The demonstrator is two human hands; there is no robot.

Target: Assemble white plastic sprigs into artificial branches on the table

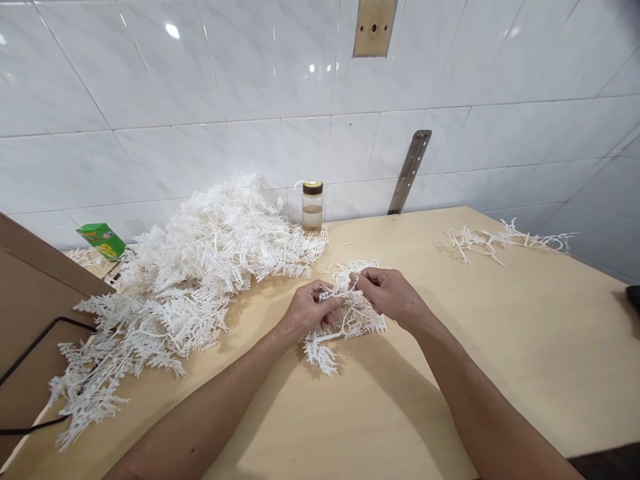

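Note:
White branching sprigs [363,317] lie in a small heap at the middle of the table. My left hand [313,307] is closed on a sprig at the heap's left side, thumb and fingers pinching it. Just to the right, my right hand [383,290] is closed in a pinch on a thin white piece at the heap's upper edge. One sprig with a thick stem [323,353] sticks out below my left hand. The fingertips partly hide the held pieces.
A large pile of white sprigs [200,260] covers the table's left side. Behind are a bottle [313,212] and a green box [103,241]. Bare white stems [493,241] lie at the back right of the wooden table [525,333]. A metal bracket [411,170] leans against the tiled wall.

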